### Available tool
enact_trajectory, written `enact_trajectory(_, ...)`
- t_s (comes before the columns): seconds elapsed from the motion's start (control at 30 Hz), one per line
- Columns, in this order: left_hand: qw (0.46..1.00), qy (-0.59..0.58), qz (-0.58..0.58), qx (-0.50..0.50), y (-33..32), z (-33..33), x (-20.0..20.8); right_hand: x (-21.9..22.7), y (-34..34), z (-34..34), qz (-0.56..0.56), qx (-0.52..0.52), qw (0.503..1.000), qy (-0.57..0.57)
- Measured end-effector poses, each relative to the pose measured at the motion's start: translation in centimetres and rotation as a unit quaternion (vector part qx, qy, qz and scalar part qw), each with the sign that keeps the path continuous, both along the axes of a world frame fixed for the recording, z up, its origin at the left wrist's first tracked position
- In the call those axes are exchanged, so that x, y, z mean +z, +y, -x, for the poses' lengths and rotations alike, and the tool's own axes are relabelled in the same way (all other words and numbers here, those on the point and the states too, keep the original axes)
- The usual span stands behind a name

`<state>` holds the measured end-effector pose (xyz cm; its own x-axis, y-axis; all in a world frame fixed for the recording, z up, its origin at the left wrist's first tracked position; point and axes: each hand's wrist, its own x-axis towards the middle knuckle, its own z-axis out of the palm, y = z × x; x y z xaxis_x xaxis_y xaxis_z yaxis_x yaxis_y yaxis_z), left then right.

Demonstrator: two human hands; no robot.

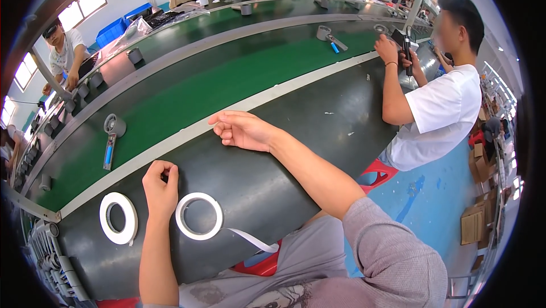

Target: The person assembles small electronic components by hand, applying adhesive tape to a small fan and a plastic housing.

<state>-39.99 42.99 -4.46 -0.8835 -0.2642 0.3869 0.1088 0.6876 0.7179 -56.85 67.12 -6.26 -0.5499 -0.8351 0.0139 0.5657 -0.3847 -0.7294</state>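
Note:
My left hand is raised over the dark work surface with its fingers curled into a fist. What is inside it, if anything, is hidden. Just beside that wrist lies a white tape roll, its loose strip trailing right toward my lap. A second, wider white tape roll rests on the other side of my left forearm. Farther forward, my right hand hovers near the pale rail of the belt, palm partly turned up. Its fingers are bent in toward the thumb, and I cannot make out anything between them.
Beyond the pale rail runs a green conveyor belt. On it lie grey round-headed parts with blue cylinders in their handles, one at left, another farther off. A co-worker sits at right. Grey parts are stacked at lower left.

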Motion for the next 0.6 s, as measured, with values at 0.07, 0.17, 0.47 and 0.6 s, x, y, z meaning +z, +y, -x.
enact_trajectory(0.07,1.000,0.001,0.006,0.000,0.1,0.1,0.0,-0.1,0.0,0.1,-0.001,-0.026,1.000,-0.001)
enact_trajectory(0.17,1.000,-0.001,0.001,-0.001,0.3,0.2,-0.2,-0.7,0.6,0.7,-0.076,-0.155,0.975,0.142)
enact_trajectory(0.47,1.000,-0.014,0.000,-0.003,1.1,0.3,-0.4,-2.3,18.1,12.3,-0.458,-0.487,0.446,0.595)
enact_trajectory(0.6,1.000,-0.027,-0.006,-0.004,1.7,0.2,-0.3,-6.1,27.3,18.7,-0.666,-0.529,0.333,0.407)
